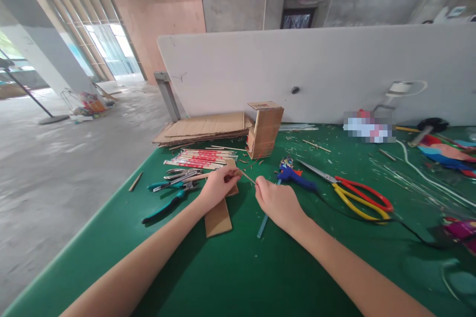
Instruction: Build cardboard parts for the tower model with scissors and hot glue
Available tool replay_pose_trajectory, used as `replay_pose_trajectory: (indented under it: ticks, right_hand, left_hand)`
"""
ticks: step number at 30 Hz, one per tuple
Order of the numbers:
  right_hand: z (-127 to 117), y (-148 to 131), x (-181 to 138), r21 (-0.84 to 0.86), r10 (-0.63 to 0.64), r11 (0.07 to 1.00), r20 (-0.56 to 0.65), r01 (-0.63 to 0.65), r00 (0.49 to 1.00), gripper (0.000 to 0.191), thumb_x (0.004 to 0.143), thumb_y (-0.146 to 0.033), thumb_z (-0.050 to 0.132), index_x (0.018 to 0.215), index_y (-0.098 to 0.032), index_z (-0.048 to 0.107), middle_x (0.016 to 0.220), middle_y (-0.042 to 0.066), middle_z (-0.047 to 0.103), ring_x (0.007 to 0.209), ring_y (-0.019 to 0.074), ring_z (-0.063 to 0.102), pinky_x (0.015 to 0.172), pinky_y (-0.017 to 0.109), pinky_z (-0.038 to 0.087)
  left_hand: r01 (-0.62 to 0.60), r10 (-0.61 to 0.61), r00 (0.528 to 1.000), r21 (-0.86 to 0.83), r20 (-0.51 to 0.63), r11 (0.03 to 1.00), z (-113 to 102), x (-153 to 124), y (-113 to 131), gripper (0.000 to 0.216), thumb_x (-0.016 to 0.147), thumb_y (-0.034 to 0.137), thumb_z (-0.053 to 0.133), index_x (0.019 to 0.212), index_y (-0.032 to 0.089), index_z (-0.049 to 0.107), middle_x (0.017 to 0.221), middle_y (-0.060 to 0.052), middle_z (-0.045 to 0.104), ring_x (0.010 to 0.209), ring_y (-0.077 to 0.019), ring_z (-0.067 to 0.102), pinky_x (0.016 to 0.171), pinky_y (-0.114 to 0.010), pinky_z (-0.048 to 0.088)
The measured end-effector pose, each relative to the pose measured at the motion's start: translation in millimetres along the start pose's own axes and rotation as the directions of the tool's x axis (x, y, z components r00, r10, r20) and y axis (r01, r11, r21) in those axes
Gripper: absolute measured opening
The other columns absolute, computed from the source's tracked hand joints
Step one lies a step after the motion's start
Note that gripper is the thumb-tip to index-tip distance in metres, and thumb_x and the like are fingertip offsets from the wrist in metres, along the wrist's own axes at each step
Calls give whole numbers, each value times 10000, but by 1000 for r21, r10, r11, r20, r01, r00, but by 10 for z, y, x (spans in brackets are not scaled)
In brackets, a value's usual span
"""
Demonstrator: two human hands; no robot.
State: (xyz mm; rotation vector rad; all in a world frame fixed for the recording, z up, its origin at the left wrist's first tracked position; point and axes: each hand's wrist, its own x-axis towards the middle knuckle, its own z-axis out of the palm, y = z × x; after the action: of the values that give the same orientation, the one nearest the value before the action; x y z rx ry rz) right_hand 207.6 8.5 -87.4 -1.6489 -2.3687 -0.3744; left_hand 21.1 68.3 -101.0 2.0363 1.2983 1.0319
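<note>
A thin wooden stick [247, 177] spans the gap between my two hands above the green table. My left hand [222, 184] pinches its left end, over some cardboard strips [218, 219]. At the other end, the fingers of my right hand [277, 201] are closed round the stick. Just beyond my right hand lies a blue hot glue gun [297, 177], with a translucent glue stick [263, 225] pointing toward me. Teal-handled pliers [167, 208] and other metal hand tools [178, 175] rest left of my left hand.
Behind my hands lie paper-wrapped chopsticks [201, 158], a cardboard structure [268, 131] and stacked cardboard sheets [208, 126]. Large scissors [349, 189] with red and yellow handles lie at right, near the glue gun's black cord [409, 232]. A white panel [238, 74] bounds the table's back.
</note>
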Motion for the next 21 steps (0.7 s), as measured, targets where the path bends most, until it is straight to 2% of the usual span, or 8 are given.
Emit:
replay_pose_trajectory:
  ticks: [3, 7, 12, 17, 21]
  right_hand:
    - [-5, -39, -9, 10, -42, 999, -11, 42, 999, 210, 938, -200, 342, 888, -175, 545, 706, 40, 684, 512, 154, 620, 449, 280, 129]
    - [-2, -59, -16, 21, -61, 998, -19, 62, 998, 200, 924, -189, 350, 877, -171, 544, 719, 43, 690, 524, 168, 637, 444, 280, 120]
    - [-8, -57, -18, 43, -52, 998, -4, 52, 999, 224, 934, -174, 328, 884, -167, 546, 683, 47, 683, 521, 178, 644, 432, 282, 133]
    - [10, -80, -6, 67, -44, 997, 25, 43, 999, 229, 949, -164, 307, 916, -162, 533, 709, 82, 691, 560, 211, 664, 434, 284, 172]
    - [14, -133, 1, 130, 18, 991, 57, -25, 998, 220, 955, -172, 304, 937, -162, 523, 720, 84, 694, 579, 224, 667, 444, 279, 218]
  left_hand:
    - [-28, 28, 999, 1, 15, 1000, 16, -25, 7, 221, 791, 262, 548, 969, 173, 645, 821, -33, 698, 708, -145, 637, 665, -262, 501]
    - [-44, 45, 999, 47, -8, 998, 16, -46, 20, 206, 796, 255, 533, 943, 171, 650, 790, -24, 685, 688, -138, 622, 645, -252, 494]
    - [-54, 57, 998, 87, -26, 995, 13, -46, 35, 195, 795, 253, 543, 941, 185, 652, 813, -21, 691, 720, -146, 630, 660, -254, 494]
    - [-95, 99, 995, 196, -13, 976, 19, -69, 67, 186, 817, 235, 516, 944, 204, 648, 789, -13, 695, 699, -148, 643, 669, -253, 491]
    - [-104, 116, 993, 270, -27, 957, 37, -104, 139, 190, 833, 211, 502, 958, 215, 645, 817, -12, 708, 705, -152, 654, 688, -256, 490]
